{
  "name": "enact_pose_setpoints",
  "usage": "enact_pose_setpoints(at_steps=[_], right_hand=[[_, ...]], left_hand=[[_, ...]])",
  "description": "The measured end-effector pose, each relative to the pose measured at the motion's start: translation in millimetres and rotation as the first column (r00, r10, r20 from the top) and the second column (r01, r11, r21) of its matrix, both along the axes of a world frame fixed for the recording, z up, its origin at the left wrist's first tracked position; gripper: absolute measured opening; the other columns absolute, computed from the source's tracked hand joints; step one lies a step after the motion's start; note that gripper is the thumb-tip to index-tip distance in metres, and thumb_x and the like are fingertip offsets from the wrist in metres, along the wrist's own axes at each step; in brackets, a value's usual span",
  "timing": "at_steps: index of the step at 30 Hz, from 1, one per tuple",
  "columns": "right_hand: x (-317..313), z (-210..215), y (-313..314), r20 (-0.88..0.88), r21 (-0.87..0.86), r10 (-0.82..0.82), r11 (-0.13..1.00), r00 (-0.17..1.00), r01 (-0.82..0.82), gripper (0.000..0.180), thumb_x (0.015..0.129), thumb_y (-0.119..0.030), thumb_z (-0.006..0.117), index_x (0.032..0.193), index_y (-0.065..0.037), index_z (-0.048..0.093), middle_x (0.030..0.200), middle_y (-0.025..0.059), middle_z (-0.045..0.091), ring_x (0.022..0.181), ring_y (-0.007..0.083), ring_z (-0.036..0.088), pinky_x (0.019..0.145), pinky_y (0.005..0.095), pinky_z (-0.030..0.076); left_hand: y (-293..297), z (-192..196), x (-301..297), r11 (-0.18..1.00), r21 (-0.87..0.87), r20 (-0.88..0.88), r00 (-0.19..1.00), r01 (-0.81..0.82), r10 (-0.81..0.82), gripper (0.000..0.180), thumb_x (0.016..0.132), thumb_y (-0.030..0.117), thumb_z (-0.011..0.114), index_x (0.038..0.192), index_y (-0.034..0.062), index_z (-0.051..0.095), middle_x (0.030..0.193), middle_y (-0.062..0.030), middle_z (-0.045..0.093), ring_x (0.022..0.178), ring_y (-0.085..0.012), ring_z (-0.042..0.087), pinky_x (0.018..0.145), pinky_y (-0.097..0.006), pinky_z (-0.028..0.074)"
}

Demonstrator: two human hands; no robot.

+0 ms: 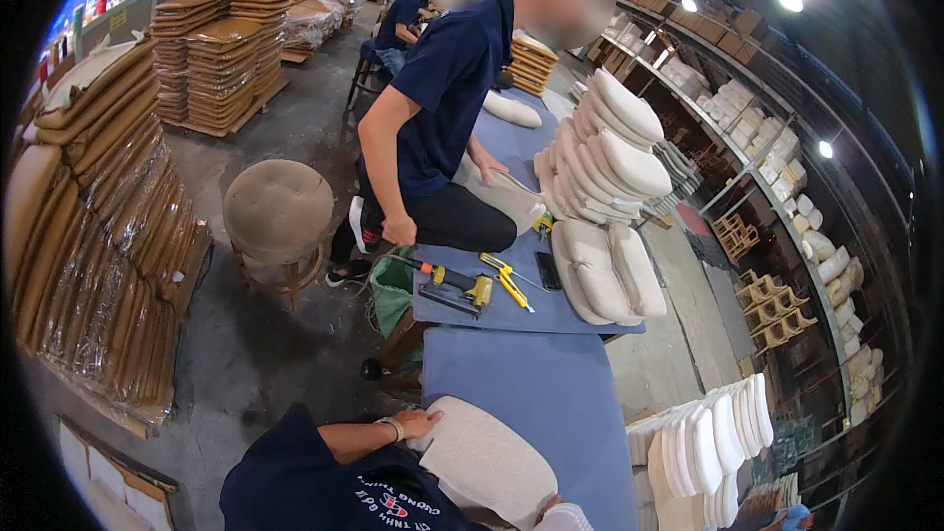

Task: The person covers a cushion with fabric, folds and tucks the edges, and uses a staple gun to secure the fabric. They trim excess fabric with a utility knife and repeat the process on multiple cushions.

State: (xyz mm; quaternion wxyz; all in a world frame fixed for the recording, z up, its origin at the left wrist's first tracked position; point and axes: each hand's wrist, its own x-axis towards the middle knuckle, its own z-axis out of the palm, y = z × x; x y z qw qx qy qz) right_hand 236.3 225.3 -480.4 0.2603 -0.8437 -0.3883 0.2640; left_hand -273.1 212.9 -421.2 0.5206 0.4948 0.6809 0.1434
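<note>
A light beige upholstered seat cushion (487, 457) lies at the near end of the blue-covered table (580, 393), close against my body. My left hand (421, 423), with a bracelet at its wrist, is closed on the cushion's far left edge. At the cushion's lower right corner is my right hand (560, 515), in what looks like a white knit glove. Its fingertips touch the cushion's edge, and the picture's lower rim cuts off the rest. The cushion's near left side is hidden by my navy shirt.
A co-worker (438, 88) leans over the farther blue table with one hand on a cushion. A yellow staple gun (462, 287), a yellow utility knife (508, 282) and a phone (549, 271) lie there. Beige cushions (605, 157) are stacked beyond. A stool (279, 211) stands left.
</note>
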Motion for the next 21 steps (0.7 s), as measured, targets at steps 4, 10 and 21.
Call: enact_pose_setpoints(at_steps=[4,10,21], right_hand=[[-31.3,2.3,-9.6,0.023,-0.003,-0.019,1.000,1.000,0.019,0.047,0.103,-0.033,0.054,0.120,0.008,0.067,0.114,0.0213,0.071,0.105,0.0308,0.066,0.093,0.0426,0.051],[-66.8,7.5,-28.2,0.045,0.012,-0.090,0.996,0.995,0.090,0.049,0.103,-0.036,0.053,0.121,0.008,0.066,0.114,0.0231,0.070,0.106,0.0329,0.066,0.094,0.0432,0.050],[-107.5,2.9,-124.7,-0.041,0.108,-0.302,0.946,0.952,0.305,0.054,0.104,-0.040,0.051,0.123,0.008,0.065,0.116,0.0264,0.069,0.107,0.0368,0.065,0.094,0.0445,0.050]], left_hand=[[26.8,27.8,-20.6,0.989,-0.057,0.013,0.991,0.136,-0.136,0.096,0.099,0.074,0.025,0.123,-0.0081,0.068,0.128,-0.0338,0.064,0.123,-0.0489,0.060,0.108,-0.052,0.045],[28.6,19.4,-23.2,0.985,-0.016,-0.056,0.984,0.170,-0.170,0.101,0.096,0.079,0.027,0.125,-0.0093,0.066,0.130,-0.0349,0.062,0.126,-0.0481,0.059,0.110,-0.051,0.044],[33.3,-3.1,-21.5,0.993,0.014,-0.115,0.987,0.119,-0.117,0.098,0.095,0.079,0.032,0.129,-0.0082,0.063,0.132,-0.0328,0.062,0.127,-0.0473,0.058,0.109,-0.050,0.045]])
